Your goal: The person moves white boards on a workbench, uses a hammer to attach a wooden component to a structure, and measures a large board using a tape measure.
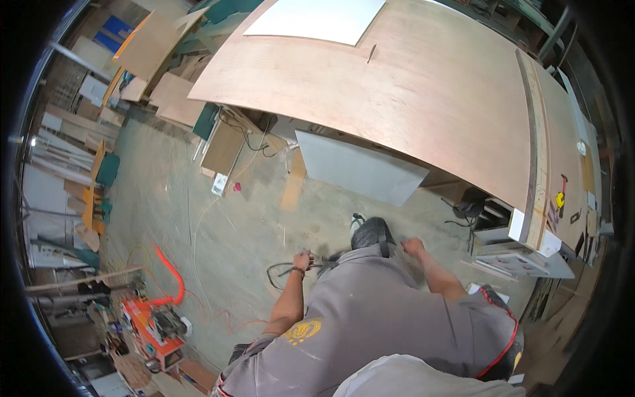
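Between six and seven o'clock from the view's centre, a black strap (320, 266) is trailing into a loop; the left hand (303, 259) is apparently pinching it. Toward four o'clock, the right hand (413, 247) is curling; I cannot tell what it is gripping. Untwisting the loop before tightening should be helping.

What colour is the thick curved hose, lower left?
The hose is orange-red; head view.

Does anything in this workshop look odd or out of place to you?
An orange hose lies in a loose curve on the floor at left, a possible trip hazard. A small red item also lies on the floor. On the plywood tabletop there's a thin dark streak; I can't tell whether it's damage or an object.
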Tool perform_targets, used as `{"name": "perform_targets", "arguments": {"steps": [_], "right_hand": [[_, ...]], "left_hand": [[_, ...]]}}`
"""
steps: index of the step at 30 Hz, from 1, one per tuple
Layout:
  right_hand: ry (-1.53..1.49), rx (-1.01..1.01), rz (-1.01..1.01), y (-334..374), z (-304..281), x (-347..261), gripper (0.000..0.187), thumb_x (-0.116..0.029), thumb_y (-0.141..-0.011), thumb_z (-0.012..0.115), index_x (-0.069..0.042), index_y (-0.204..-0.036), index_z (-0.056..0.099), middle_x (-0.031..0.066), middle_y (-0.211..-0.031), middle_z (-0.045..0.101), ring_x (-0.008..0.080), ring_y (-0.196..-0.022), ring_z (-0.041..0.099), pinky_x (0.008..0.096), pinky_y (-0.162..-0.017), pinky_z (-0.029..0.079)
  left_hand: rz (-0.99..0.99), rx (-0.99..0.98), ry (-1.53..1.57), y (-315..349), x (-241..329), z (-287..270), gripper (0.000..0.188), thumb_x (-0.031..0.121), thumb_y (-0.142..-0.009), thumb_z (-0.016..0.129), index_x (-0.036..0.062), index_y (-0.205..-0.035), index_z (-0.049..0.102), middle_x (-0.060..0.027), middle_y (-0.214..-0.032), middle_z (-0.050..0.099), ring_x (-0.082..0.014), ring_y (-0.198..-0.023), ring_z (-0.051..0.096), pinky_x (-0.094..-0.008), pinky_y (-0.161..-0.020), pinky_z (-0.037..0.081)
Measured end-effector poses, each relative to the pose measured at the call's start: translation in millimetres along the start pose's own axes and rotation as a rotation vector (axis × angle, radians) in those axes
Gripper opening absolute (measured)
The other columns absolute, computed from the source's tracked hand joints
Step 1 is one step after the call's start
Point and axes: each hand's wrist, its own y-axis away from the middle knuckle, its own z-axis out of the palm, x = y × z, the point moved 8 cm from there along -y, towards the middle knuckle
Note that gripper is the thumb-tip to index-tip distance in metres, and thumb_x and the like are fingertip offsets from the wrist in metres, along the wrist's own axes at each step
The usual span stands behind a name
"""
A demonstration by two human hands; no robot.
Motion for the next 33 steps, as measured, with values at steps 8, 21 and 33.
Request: {"name": "perform_targets", "arguments": {"steps": [8,21,33], "right_hand": [[-0.445,0.113,-0.290,-76.5,-174.6,-367.7,0.038,-0.038,-0.093,0.063,-0.002,-0.087,0.074,0.0110,-0.073,0.071,0.0218,-0.068,0.068,0.0365,-0.068,0.052],[-0.314,0.935,-0.466,-330.3,-421.6,-725.2,0.027,-0.027,-0.094,0.061,-0.003,-0.103,0.070,0.0190,-0.107,0.064,0.0374,-0.104,0.060,0.0485,-0.094,0.049],[0.061,1.145,0.528,-506.1,-594.9,-656.8,0.062,-0.043,-0.098,0.058,-0.001,-0.142,0.046,0.0279,-0.139,0.045,0.0395,-0.127,0.044,0.0516,-0.107,0.035]], "left_hand": [[0.180,0.444,0.452,-104.0,118.3,-178.0,0.031,0.032,-0.101,0.056,0.0023,-0.102,0.064,-0.0079,-0.087,0.067,-0.0193,-0.073,0.062,-0.0392,-0.062,0.052],[1.309,0.704,-0.004,-228.8,820.6,-373.6,0.036,0.020,-0.097,0.061,-0.0045,-0.123,0.064,-0.0183,-0.105,0.068,-0.0257,-0.092,0.061,-0.0398,-0.084,0.049],[1.141,0.502,-0.870,-440.8,1215.9,-298.2,0.086,0.069,-0.089,0.056,-0.0004,-0.140,0.055,-0.0339,-0.135,0.053,-0.0455,-0.128,0.052,-0.0515,-0.110,0.041]]}}
